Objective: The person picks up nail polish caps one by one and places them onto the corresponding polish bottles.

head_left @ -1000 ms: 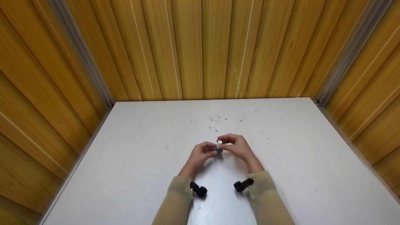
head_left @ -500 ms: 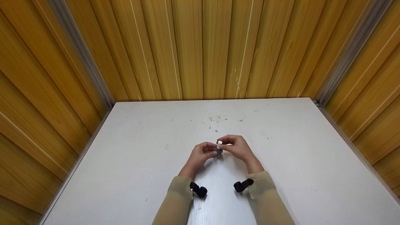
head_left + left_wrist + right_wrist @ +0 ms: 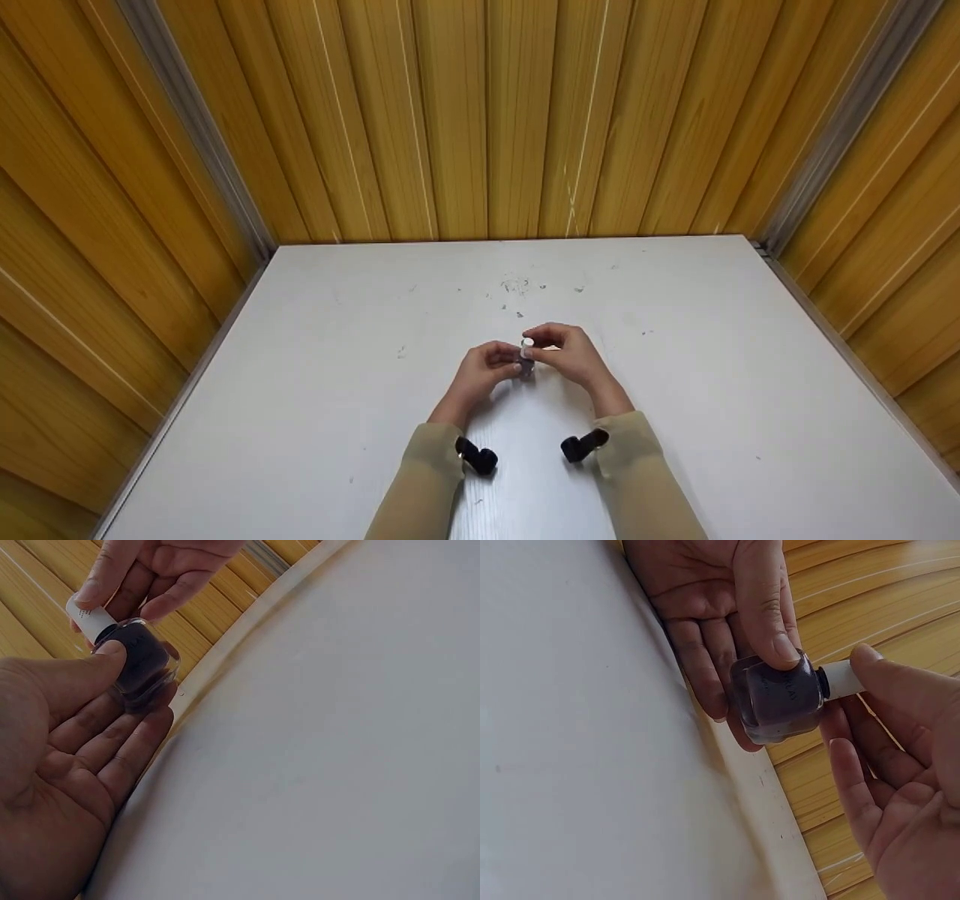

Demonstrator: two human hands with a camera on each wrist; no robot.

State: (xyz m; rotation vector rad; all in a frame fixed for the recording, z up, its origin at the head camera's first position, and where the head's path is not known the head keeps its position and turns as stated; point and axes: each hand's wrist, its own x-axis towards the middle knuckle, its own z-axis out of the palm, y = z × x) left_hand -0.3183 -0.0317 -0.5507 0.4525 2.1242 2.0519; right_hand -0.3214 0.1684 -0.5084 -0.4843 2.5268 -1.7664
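Observation:
A small glass nail polish bottle (image 3: 780,701) with dark purple polish is held between both hands over the middle of the table. My left hand (image 3: 480,371) grips the glass body, thumb on its face and fingers behind, as the left wrist view shows. The white cap (image 3: 88,617) is pinched between thumb and fingers of my right hand (image 3: 574,356). In the right wrist view a dark ring shows at the neck, where cap and bottle meet. Upright in the head view, the bottle has its cap on top; part of the body is hidden by the left fingers.
The white table (image 3: 300,390) carries scattered dark marks (image 3: 516,285) beyond the hands. Yellow wood-plank walls (image 3: 480,120) stand at the back and both sides, with grey metal posts (image 3: 202,120) in the corners. A black wrist camera (image 3: 478,456) sticks out from the left sleeve.
Almost nothing differs: both hands stay in place on the nail polish bottle, with only a very slight shift of the right fingers at the cap.

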